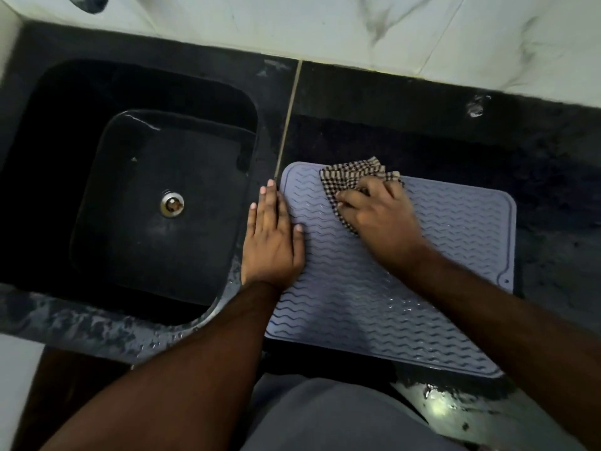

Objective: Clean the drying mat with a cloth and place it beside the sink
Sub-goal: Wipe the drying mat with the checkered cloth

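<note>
A pale blue drying mat [455, 255] with wavy ridges lies flat on the black counter, right of the sink [58, 177]. My left hand [273, 239] rests flat, fingers straight, on the mat's left edge. My right hand [377, 213] presses a crumpled brown checked cloth [351, 172] onto the mat's far left part, its fingers curled over the cloth. Wet streaks shine on the mat's near half.
The black sink has a metal drain [172, 205] in its bottom and a wet rim. A pale seam [289, 122] splits the dark counter [455, 131]. White marble wall tiles [325, 24] run along the back. The counter's near edge [455, 408] glistens with water.
</note>
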A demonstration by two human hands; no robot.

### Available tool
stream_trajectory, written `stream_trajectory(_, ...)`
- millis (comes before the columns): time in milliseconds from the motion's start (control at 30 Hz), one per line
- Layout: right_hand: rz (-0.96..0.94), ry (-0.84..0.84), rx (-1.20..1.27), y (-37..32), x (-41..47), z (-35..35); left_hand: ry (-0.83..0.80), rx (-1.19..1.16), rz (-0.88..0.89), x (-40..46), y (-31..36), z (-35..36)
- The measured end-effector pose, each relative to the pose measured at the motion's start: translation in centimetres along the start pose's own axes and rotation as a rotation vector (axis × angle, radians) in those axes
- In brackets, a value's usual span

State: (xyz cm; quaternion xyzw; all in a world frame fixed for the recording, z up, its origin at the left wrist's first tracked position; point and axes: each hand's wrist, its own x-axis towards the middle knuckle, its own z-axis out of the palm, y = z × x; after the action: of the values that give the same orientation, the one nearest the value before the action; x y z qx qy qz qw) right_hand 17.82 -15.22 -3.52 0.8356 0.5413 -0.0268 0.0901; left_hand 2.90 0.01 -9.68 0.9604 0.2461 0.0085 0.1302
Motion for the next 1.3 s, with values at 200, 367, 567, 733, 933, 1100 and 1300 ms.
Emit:
stream_trajectory(200, 0.234, 0.165, 0.535, -3.9, 3.8, -0.2, 0.001, 0.001, 0.027, -0.1, -0.1, -0.1)
stream_trajectory(367, 0.124, 0.056, 0.341, -3.9, 2.2, 1.6, -0.014, 0.013, 0.045, 0.0, 0.0, -0.1)
stream_trajectory(567, 0.159, 0.15, 0.132, 2.0, -4.7, 3.4, -0.008, -0.016, 0.032, 0.0, 0.0, -0.2)
stream_trajectory(733, 0.296, 0.062, 0.153, 3.1, -6.8, 1.5, -0.021, -0.029, 0.031, -0.2, 0.2, -0.5)
stream_trajectory(933, 0.59, 0.134, 0.619, 3.3, -5.2, -1.0, -0.017, -0.001, 0.177, -0.3, 0.5, -0.4)
stream_trajectory(1100, 0.363, 0.257, 0.627, -2.4, -0.7, -1.1, -0.054, -0.009, 0.229, -0.1, 0.3, -0.3)
stream_trajectory(1300, 0.297, 0.038, 0.476, -4.3, 0.3, 3.0, -0.067, -0.014, 0.222, 0.0, 0.1, -0.3)
